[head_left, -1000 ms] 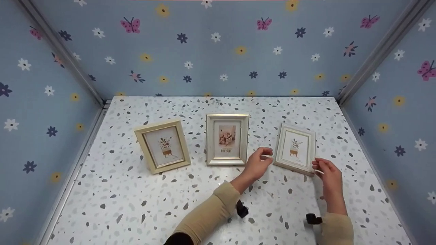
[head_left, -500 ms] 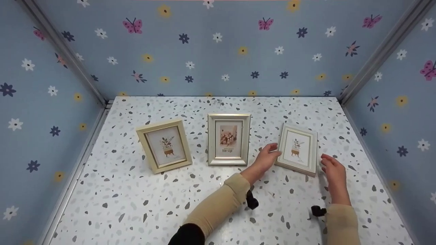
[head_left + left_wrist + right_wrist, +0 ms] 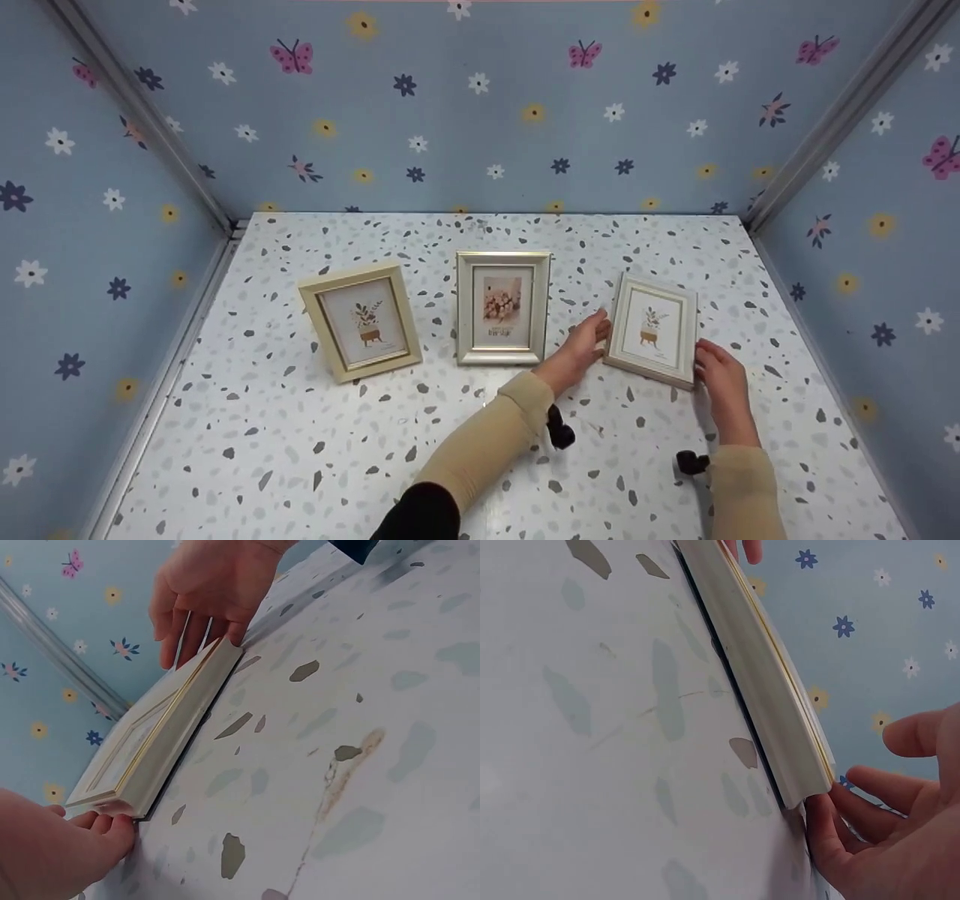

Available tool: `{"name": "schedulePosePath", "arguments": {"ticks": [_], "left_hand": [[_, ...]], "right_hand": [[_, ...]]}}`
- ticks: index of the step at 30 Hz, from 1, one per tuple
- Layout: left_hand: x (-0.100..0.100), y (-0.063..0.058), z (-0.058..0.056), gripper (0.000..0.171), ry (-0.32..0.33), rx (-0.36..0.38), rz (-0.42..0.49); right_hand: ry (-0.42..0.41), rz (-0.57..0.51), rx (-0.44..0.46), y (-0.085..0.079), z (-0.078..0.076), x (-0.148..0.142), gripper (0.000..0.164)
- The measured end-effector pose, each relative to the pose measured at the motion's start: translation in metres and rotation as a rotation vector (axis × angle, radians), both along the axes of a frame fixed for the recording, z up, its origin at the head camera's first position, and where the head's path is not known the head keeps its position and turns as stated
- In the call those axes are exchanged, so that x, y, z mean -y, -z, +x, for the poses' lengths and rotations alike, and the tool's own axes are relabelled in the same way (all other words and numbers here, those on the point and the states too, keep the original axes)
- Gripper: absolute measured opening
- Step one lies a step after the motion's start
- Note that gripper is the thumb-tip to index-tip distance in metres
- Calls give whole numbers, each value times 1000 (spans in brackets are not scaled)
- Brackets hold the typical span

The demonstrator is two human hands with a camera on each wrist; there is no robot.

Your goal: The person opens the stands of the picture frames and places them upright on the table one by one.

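A pale cream picture frame point(image 3: 651, 330) with a potted-plant print lies face up at the right of the speckled table. My left hand point(image 3: 576, 351) is at its left side; in the left wrist view, the left hand's fingers point(image 3: 101, 829) touch the frame's near end. My right hand point(image 3: 726, 386) is at the opposite side. Its fingers point(image 3: 877, 802) touch the frame's end in the right wrist view, with the thumb held away. Neither hand is closed around the frame, whose dark backing shows along the tabletop.
A silver-gold picture frame point(image 3: 465, 330) with a flower photo stands upright at the middle. To its left, a gold picture frame point(image 3: 412, 330) stands turned at an angle. Blue patterned walls point(image 3: 450, 112) enclose the table point(image 3: 337, 450) at the back and sides.
Half a second ago my right hand stood slightly apart from the right frame; now it has come back in against its side. My left hand has shifted slightly. The frames look unmoved.
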State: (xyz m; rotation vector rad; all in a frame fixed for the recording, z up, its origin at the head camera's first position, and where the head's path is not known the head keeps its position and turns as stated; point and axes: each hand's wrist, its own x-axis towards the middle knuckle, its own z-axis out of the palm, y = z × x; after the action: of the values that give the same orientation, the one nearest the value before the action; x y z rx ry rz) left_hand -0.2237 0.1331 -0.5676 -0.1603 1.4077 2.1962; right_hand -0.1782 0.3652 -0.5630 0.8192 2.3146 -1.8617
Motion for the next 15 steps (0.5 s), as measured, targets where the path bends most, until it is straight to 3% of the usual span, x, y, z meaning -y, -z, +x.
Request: {"name": "schedulePosePath", "arguments": {"ticks": [9, 15], "left_hand": [[2, 5, 4, 55, 17, 41, 83], [1, 5, 7, 51, 50, -3, 94]], "right_hand": [[-44, 140, -15, 7, 6, -1, 46], [-69, 191, -85, 8, 8, -4, 44]]}}
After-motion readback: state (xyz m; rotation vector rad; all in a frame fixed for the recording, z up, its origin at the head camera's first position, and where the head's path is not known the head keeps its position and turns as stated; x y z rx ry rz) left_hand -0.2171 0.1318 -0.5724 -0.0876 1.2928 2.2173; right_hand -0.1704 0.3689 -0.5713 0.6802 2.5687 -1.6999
